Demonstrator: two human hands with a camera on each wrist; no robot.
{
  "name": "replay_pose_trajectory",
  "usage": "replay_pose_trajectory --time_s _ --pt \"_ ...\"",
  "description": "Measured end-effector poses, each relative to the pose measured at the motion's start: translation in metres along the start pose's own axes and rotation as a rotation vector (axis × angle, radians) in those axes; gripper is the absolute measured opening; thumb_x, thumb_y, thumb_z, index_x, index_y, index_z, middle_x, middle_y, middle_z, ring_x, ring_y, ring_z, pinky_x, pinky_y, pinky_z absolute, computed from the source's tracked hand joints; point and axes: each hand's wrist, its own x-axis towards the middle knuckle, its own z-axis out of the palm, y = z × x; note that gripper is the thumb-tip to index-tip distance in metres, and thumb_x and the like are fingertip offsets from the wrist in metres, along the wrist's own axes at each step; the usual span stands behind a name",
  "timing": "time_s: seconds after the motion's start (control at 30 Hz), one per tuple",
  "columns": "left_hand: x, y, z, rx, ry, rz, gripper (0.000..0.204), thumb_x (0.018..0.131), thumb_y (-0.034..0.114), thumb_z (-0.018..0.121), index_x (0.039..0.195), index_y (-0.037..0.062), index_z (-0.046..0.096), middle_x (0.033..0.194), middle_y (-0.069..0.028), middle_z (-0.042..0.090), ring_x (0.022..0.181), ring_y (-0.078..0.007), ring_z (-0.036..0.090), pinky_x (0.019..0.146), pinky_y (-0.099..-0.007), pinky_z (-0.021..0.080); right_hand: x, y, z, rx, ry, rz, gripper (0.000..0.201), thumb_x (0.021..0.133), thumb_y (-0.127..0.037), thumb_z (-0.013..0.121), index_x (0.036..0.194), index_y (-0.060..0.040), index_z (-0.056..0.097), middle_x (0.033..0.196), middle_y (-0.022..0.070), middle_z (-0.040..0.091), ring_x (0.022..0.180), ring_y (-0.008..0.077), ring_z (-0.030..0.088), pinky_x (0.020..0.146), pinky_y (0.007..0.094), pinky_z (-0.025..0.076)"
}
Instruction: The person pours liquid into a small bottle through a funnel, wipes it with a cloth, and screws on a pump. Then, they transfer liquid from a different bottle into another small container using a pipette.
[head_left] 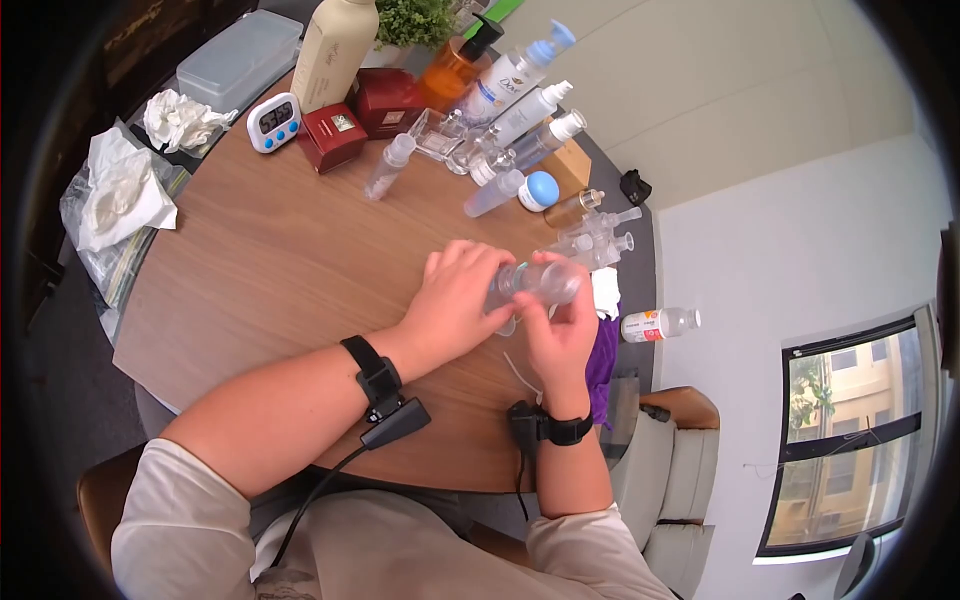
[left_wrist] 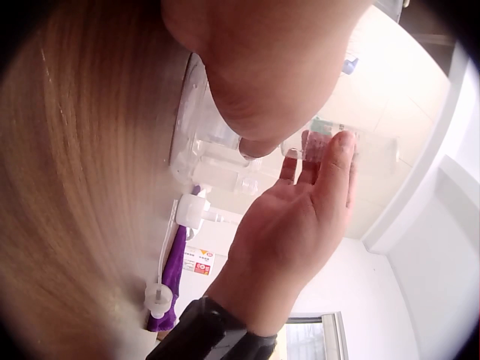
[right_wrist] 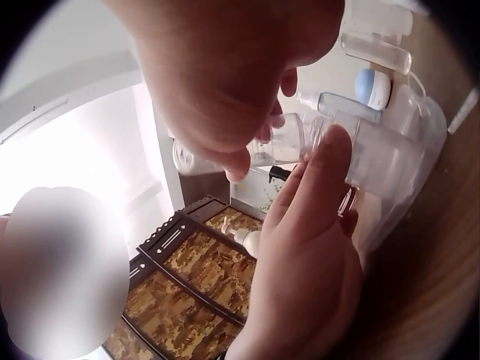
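In the head view, my left hand (head_left: pixel 455 297) and right hand (head_left: pixel 560 335) meet above the table's near right part. My left hand (right_wrist: pixel 307 225) grips a wide clear plastic bottle (right_wrist: pixel 379 154), its thumb along the neck end. Between thumb and fingers, my right hand (left_wrist: pixel 292 225) holds a clear cylindrical piece (left_wrist: pixel 377 152) with pinkish marks near its end. The two clear pieces lie roughly in line; whether they are joined cannot be told. My near palms hide part of the work in both wrist views.
Several bottles stand at the back, among them a Dove pump bottle (head_left: pixel 497 88), an amber pump bottle (head_left: pixel 452 75) and a blue-lidded jar (head_left: pixel 538 191). A timer (head_left: pixel 274 122) and red boxes (head_left: pixel 333 137) sit at the back left. Purple cloth (head_left: pixel 603 365) lies by the right edge.
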Motion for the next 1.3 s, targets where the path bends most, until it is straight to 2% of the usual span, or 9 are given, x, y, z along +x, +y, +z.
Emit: replay_pose_trajectory --time_s 0.03,0.1,0.17,0.23,0.57,0.9,1.13,1.2,1.3 --pt "0.0 0.0 0.001 0.004 -0.004 -0.002 0.052 0.083 0.024 0.084 0.127 0.0088 0.061 0.122 -0.0107 0.064 0.125 -0.0341 0.052 0.102 -0.0452 0.038 0.001 0.005 0.001 -0.002 0.001 0.002 0.038 0.096 -0.004 0.073 0.131 0.0019 0.059 0.123 0.0097 0.066 0.117 0.0205 0.062 0.104 0.0351 0.049" --pt "0.0 0.0 0.002 0.011 -0.002 0.0 0.052 0.083 0.024 0.084 0.127 0.0089 0.061 0.122 -0.0106 0.064 0.125 -0.0341 0.052 0.102 -0.0453 0.038 0.004 0.015 0.004 0.538 0.271 0.365 0.04 0.096 -0.003 0.073 0.133 0.0018 0.058 0.125 0.0119 0.065 0.118 0.0203 0.062 0.104 0.0348 0.049" --pt "0.001 -0.001 0.0 0.026 0.006 -0.002 0.052 0.084 0.024 0.084 0.127 0.009 0.061 0.122 -0.0106 0.064 0.125 -0.0341 0.052 0.102 -0.0454 0.038 -0.001 0.014 0.006 0.471 0.257 0.354 0.043 0.094 -0.001 0.074 0.134 0.0017 0.058 0.127 0.013 0.065 0.121 0.0212 0.062 0.106 0.0353 0.049" --pt "0.0 -0.001 0.001 0.015 0.003 0.007 0.052 0.083 0.025 0.084 0.127 0.0091 0.061 0.122 -0.0103 0.064 0.125 -0.0339 0.052 0.102 -0.0457 0.038 -0.006 0.012 0.006 0.245 0.224 0.129 0.045 0.095 0.001 0.073 0.137 0.0021 0.056 0.13 0.0134 0.064 0.123 0.0219 0.063 0.106 0.0358 0.05" --pt "0.001 -0.002 0.001 0.027 0.008 0.002 0.053 0.083 0.026 0.084 0.127 0.0087 0.061 0.123 -0.0102 0.064 0.126 -0.0338 0.053 0.102 -0.0459 0.039 -0.004 0.007 -0.003 0.34 0.308 0.146 0.049 0.094 0.002 0.074 0.139 0.0018 0.055 0.138 0.0154 0.061 0.129 0.0258 0.061 0.11 0.0401 0.049" --pt "0.001 -0.001 0.001 0.007 -0.003 -0.01 0.052 0.083 0.025 0.084 0.127 0.0082 0.062 0.123 -0.0109 0.065 0.126 -0.0339 0.052 0.104 -0.0456 0.039 -0.013 0.013 0.011 0.439 0.348 0.219 0.045 0.099 -0.001 0.07 0.14 0.0034 0.051 0.132 0.0148 0.064 0.127 0.0231 0.061 0.11 0.0374 0.049" --pt "0.0 -0.001 0.001 0.005 0.005 -0.001 0.052 0.083 0.025 0.085 0.127 0.0084 0.062 0.123 -0.0107 0.064 0.126 -0.0336 0.052 0.103 -0.045 0.039 -0.009 0.016 0.005 0.492 0.415 0.114 0.042 0.101 -0.002 0.068 0.139 0.0027 0.052 0.134 0.0168 0.065 0.123 0.0214 0.063 0.108 0.0349 0.05" --pt "0.0 -0.001 0.001 0.009 0.002 -0.005 0.052 0.083 0.025 0.085 0.127 0.0084 0.062 0.123 -0.0106 0.064 0.125 -0.0336 0.052 0.103 -0.045 0.039 -0.013 0.022 0.01 0.503 0.373 0.185 0.04 0.101 -0.001 0.066 0.139 0.0024 0.052 0.132 0.0165 0.066 0.12 0.0205 0.064 0.106 0.0339 0.051" --pt "0.001 0.0 0.001 0.017 0.0 -0.011 0.052 0.083 0.025 0.084 0.127 0.0086 0.062 0.123 -0.0105 0.064 0.125 -0.0335 0.052 0.103 -0.045 0.039 -0.018 0.024 0.016 0.548 0.382 0.211 0.036 0.105 -0.002 0.061 0.139 0.0047 0.051 0.13 0.014 0.065 0.126 0.0227 0.062 0.111 0.0379 0.047"
